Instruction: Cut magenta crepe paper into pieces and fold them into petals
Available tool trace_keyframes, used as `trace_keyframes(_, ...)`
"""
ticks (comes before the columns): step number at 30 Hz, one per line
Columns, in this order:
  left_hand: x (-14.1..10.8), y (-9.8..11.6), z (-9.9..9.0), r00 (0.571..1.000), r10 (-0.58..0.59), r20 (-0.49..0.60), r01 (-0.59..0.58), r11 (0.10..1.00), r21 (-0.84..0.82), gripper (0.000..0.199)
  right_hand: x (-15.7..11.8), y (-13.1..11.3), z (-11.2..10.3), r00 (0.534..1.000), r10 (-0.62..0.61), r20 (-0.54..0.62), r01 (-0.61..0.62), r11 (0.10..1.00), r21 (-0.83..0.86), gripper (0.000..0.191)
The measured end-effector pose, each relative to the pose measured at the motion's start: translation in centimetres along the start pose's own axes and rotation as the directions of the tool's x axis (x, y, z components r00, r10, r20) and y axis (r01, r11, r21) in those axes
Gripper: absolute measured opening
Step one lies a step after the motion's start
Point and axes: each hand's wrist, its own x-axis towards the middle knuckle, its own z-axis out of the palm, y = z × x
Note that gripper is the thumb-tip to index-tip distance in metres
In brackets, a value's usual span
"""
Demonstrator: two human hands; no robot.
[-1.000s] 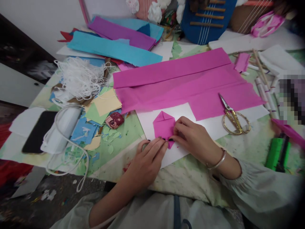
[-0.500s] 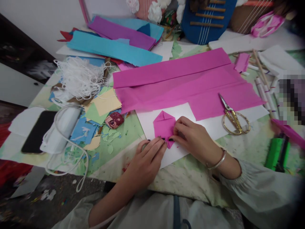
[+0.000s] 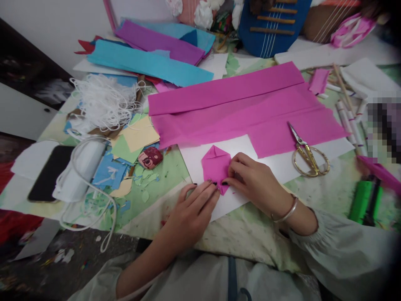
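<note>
A small folded pink paper lies on a white sheet, its top corners folded to a point. The fingertips of my left hand press on its lower edge, the fingers fairly straight and lying on the paper. My right hand pinches the paper's lower right side between thumb and bent fingers. Behind both hands spreads a large pink crepe sheet, folded over along its top. Gold-handled scissors rest on the sheets to the right of my right hand.
At the left are white string, a black phone, a white cable and paper scraps. Blue and purple paper lies behind. White rolled sticks and a green object are on the right.
</note>
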Motion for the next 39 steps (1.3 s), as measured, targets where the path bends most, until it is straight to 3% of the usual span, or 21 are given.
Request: trace_keyframes(39,0.22,0.00,0.02,1.000,-0.002,0.000,0.002,1.000,0.001,0.038,0.05,0.03,0.04,1.000,-0.001,-0.010,0.001,1.000,0.027,0.012)
